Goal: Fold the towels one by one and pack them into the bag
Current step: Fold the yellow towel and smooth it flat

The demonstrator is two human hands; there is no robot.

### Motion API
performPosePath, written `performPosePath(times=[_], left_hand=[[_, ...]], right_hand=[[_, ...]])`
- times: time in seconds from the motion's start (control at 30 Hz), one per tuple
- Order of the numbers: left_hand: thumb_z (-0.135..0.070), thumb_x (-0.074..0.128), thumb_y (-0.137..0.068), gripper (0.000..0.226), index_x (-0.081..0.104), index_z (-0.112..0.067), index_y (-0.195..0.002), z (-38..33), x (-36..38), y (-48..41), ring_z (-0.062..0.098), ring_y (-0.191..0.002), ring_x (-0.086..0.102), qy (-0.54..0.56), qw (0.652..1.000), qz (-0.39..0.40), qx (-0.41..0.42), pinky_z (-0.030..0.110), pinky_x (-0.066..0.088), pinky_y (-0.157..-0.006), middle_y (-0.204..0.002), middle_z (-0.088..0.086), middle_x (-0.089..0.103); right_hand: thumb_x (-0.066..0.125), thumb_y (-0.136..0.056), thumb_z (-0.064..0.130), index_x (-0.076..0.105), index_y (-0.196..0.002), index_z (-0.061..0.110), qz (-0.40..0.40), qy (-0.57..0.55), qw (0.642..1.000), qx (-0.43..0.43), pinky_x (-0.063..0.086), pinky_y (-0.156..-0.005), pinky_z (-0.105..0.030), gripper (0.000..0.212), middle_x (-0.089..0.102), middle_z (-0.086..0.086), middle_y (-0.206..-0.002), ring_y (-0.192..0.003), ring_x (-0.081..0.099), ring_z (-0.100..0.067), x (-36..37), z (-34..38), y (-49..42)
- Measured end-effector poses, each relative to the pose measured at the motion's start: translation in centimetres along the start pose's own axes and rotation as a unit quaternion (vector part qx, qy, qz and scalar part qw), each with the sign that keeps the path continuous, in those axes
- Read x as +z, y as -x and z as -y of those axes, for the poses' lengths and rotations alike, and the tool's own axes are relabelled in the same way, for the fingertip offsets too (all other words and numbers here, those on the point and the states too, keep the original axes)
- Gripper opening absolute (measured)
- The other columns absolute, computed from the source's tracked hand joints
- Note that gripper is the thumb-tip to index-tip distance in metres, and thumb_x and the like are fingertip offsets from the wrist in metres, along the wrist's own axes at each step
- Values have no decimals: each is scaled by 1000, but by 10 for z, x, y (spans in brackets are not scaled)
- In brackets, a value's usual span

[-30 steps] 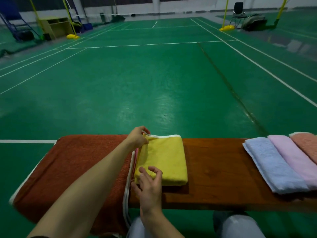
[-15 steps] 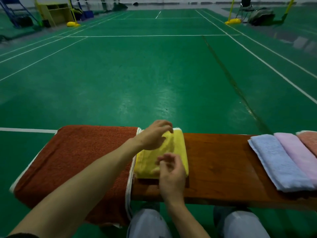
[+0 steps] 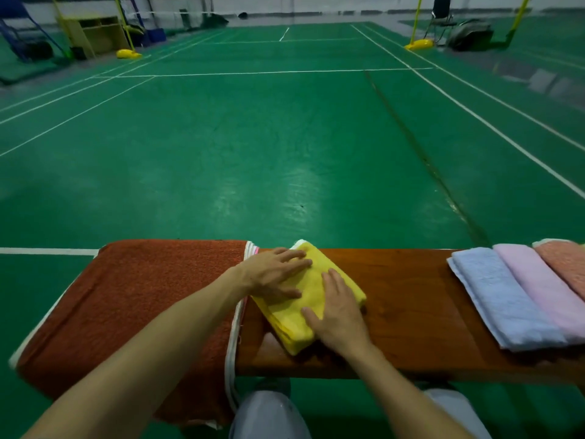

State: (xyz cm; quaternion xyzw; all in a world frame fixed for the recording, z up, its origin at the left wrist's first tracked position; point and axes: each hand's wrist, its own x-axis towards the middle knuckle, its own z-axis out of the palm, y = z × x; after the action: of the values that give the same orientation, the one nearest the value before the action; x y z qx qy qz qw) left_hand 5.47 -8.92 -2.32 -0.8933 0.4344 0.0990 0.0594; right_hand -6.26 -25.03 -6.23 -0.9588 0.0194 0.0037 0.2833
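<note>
1. We are looking down from a head-worn camera at a wooden bench (image 3: 408,299) on a green sports court.
2. The yellow towel (image 3: 292,326) lies in the middle of the bench, just right of a large rust-brown towel (image 3: 142,305) draped over the bench's left end.
3. A second ago the fingers were pinching the yellow towel's left edge and it lay wider and square to the bench. Now it is folded over again into a narrower, thicker pad.
4. The left hand (image 3: 275,274) and right hand (image 3: 340,310) both rest flat on it, fingers straight and spread, pressing and gripping nothing.
5. We judge this towel's folding is nearly done and packing is next. No bag is in view.
6. The pad sits skewed to the bench. Its long axis seems to run from far edge to near edge, one corner pointing out to the court and the layered end towards us.
7. Blue (image 3: 500,299), pink (image 3: 544,289) and peach (image 3: 566,261) towels lie side by side at the right end.
</note>
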Motion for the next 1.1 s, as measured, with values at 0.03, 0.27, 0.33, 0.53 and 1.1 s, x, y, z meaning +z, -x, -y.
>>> performPosePath(times=[0.03,0.27,0.33,0.53,1.1], left_hand=[[-68,42,-89,83,15,-24,-154,-7,-4,2,27,-144,19,-17,1000,19,-10,38,18,-117,-160,6,15],[-81,35,-82,107,12,-2,-151,-64,12,-3,22,-147,1,-18,998,-52,21,29,-5,-116,-161,11,1],[-81,38,-80,109,17,2,-148,-76,16,-8,20,-148,0,25,998,-55,8,28,-6,-116,-161,11,-1],[-90,33,-70,121,-15,-15,-152,-71,26,-9,14,-145,-20,49,998,-27,-1,30,-12,-118,-158,3,-23],[-86,37,-71,121,-22,-15,-149,-64,29,-9,13,-141,-29,51,998,-14,-15,27,-19,-112,-153,1,-32]], right_hand=[[53,-91,57,14,-156,12,27,24,999,-32,5,-120,-27,88,9,-6,-164,-150,10,-20,-12,-14,-4],[62,-80,68,5,-157,23,170,160,967,-104,-1,-122,-35,106,13,3,-164,-149,11,-12,-93,-78,-25],[69,-75,66,2,-157,23,175,177,963,-106,-5,-121,-36,114,8,3,-165,-151,3,-12,-98,-77,-25],[13,-33,107,-27,-149,20,164,196,963,-85,-17,-118,-40,151,-40,3,-150,-144,-31,-19,-60,-71,-1],[22,-39,107,-39,-138,30,169,195,965,-41,-14,-118,-54,139,-43,9,-150,-142,-35,-17,-60,-87,2]])
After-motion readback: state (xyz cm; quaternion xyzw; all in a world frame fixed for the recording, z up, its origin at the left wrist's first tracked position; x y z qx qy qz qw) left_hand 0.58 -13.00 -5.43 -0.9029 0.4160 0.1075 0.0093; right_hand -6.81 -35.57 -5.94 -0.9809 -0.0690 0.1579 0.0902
